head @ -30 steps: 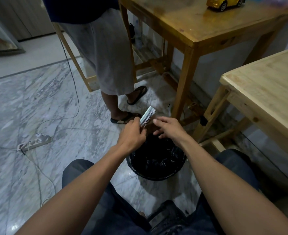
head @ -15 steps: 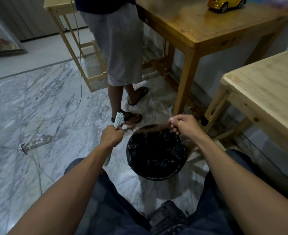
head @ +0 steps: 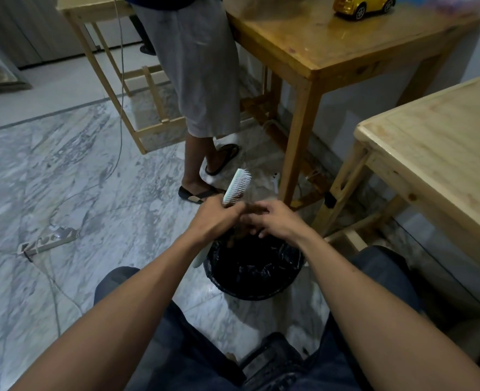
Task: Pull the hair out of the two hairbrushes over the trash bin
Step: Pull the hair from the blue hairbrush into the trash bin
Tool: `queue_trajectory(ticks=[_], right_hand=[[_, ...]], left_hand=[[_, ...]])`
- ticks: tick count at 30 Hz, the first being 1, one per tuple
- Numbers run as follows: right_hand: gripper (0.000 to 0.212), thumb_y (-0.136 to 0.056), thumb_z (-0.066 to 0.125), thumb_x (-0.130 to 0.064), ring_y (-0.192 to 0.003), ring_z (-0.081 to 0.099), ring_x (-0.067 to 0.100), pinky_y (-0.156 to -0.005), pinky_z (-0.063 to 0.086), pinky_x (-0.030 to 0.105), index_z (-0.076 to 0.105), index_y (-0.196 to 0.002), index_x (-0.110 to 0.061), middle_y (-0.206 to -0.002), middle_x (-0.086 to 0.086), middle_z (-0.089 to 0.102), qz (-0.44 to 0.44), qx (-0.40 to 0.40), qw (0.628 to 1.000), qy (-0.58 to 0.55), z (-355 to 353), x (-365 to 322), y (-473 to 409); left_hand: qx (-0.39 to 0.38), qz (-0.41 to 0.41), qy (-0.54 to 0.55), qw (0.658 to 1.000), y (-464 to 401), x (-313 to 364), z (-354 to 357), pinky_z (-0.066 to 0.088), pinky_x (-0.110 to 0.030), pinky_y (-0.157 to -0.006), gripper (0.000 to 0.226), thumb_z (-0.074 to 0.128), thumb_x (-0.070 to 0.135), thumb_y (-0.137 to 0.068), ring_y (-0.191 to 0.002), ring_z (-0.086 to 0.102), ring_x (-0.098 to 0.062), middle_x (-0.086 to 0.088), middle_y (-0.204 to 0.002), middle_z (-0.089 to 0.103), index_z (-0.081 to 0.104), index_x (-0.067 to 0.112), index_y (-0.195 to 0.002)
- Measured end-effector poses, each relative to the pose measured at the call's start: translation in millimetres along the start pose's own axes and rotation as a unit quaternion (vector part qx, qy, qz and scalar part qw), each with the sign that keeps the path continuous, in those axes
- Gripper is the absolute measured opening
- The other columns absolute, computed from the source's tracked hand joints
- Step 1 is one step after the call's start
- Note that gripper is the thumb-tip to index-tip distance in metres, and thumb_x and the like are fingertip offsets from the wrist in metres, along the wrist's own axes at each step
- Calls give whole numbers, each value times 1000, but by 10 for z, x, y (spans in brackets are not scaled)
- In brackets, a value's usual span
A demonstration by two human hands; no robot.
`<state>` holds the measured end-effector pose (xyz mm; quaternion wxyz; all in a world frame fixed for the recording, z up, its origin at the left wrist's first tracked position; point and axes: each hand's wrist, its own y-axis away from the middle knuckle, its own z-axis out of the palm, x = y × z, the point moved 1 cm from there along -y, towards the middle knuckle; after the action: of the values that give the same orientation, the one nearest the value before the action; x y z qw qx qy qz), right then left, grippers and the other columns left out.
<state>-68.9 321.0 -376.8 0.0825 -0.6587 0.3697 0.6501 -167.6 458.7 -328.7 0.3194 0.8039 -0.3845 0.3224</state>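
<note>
A pale blue hairbrush (head: pixel 236 187) with white bristles sticks up from my left hand (head: pixel 215 218), which grips its handle; the handle's end shows below my wrist. My right hand (head: pixel 272 221) is right beside it, fingers curled at the base of the bristles, with dark strands of hair (head: pixel 237 234) hanging between the hands. Both hands hover over the far rim of the trash bin (head: pixel 219 266), a round bin lined with a black bag. Only one hairbrush is in view.
Another person stands just beyond the bin in grey shorts and sandals (head: pixel 198 193). A wooden table (head: pixel 332 52) carrying a yellow toy car (head: pixel 360 5) is behind, a lighter table (head: pixel 445 142) to the right. A power strip (head: pixel 48 242) and cables lie on the marble floor.
My hands had pulled apart, the right one drawing hair away to the right. Now they are together again over the bin, the brush back near the right hand. The standing person stepped right.
</note>
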Motion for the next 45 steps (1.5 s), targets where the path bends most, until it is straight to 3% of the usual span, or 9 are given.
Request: queue_trajectory(ticks=[9,15,20,25,29,32,35,41,45], right_hand=[[16,-98,66,-10,-53,56,10,-48,48,20,75,-102,3,-69,4,65,118,206,971,-21,-337,290,101],[62,-91,66,2,-84,71,19,-64,63,31,49,-149,-10,-104,12,70,178,83,980,4,-150,244,101],[74,-88,64,-15,-99,71,25,-75,65,39,37,-156,-28,-129,4,56,96,43,994,17,-12,-56,64],[46,-92,72,-39,-66,71,13,-53,54,23,67,-132,-18,-120,4,74,58,23,991,-116,52,-186,-15],[14,-93,74,-19,-57,59,9,-49,49,17,75,-91,-6,-77,4,72,29,115,983,-142,53,-134,-34],[15,-95,71,-15,-56,58,9,-54,51,19,73,-84,-6,-72,5,67,43,198,965,-167,-65,-58,-28],[15,-97,68,-15,-63,62,11,-60,54,21,75,-99,-1,-78,5,70,66,228,959,-153,-204,26,20],[54,-93,68,-12,-111,65,25,-79,60,33,55,-145,-19,-127,1,60,118,90,989,23,-102,-6,89],[65,-89,69,-14,-98,71,21,-67,58,29,50,-150,-26,-122,-7,63,30,37,999,-6,68,-114,46]], left_hand=[[55,-127,101,985,-117,-202,-251,38,-32,-54,42,50,55,-93,-58,46,-21,-4,-69,50,55,14,-83],[-1,-164,173,971,-47,-157,-195,34,-36,-57,64,32,70,-90,-53,39,-21,-12,-68,45,47,10,-75],[-21,-159,185,970,-35,-187,-129,43,-41,-61,57,25,54,-89,-57,48,-27,-23,-82,60,55,5,-88],[-44,-86,103,990,32,-64,-158,47,-41,-68,51,42,31,-75,-64,59,-30,-25,-80,69,64,-9,-100],[-38,-70,62,995,52,-52,-183,45,-41,-65,31,42,21,-83,-63,58,-29,-17,-71,62,63,-3,-87],[4,-108,49,993,30,-156,-233,42,-38,-63,27,39,13,-93,-62,55,-29,-19,-72,61,61,0,-89],[34,-159,115,980,9,-305,-281,49,-38,-63,30,43,14,-95,-58,58,-28,-18,-78,68,65,-5,-104],[0,-130,165,978,23,-241,-193,60,-41,-65,29,50,18,-98,-68,64,-27,-21,-102,71,66,8,-120],[-13,-78,123,989,38,-109,-121,56,-41,-61,25,51,19,-96,-58,64,-23,-21,-93,73,71,18,-110]])
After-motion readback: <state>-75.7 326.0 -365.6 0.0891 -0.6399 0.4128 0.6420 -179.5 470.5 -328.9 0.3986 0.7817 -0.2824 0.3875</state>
